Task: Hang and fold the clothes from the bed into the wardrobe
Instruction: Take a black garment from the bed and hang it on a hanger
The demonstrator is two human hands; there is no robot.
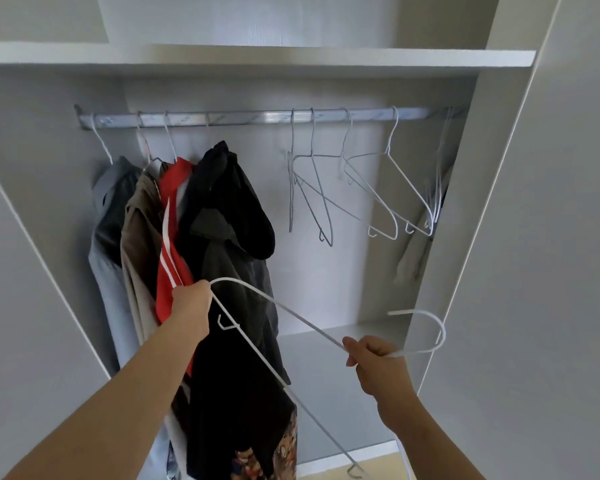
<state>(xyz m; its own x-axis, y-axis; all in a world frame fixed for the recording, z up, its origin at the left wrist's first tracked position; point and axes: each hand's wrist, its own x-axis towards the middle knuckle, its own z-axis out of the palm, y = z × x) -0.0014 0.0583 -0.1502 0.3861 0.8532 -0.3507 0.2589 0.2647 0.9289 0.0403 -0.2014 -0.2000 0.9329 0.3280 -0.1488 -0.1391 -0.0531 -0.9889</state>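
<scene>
One white hanger tight in left hand and right hand, open rail stretch beyond.

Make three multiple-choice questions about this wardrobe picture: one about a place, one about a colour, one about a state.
1. On the rail, where do the empty hangers hang, compared with the clothes?
A) to their left
B) to their right
C) among them

2. What colour is the striped top under its white stripes?
A) red
B) green
C) yellow

3. What is the right hand doing?
A) hanging open
B) holding a shirt
C) gripping the white hanger

Answers:
1 B: the bare hangers fill the right part of the rail and the clothes the left part.
2 A: the fabric around the stripes is red.
3 C: its fingers curl round the wire near the hook.
</scene>
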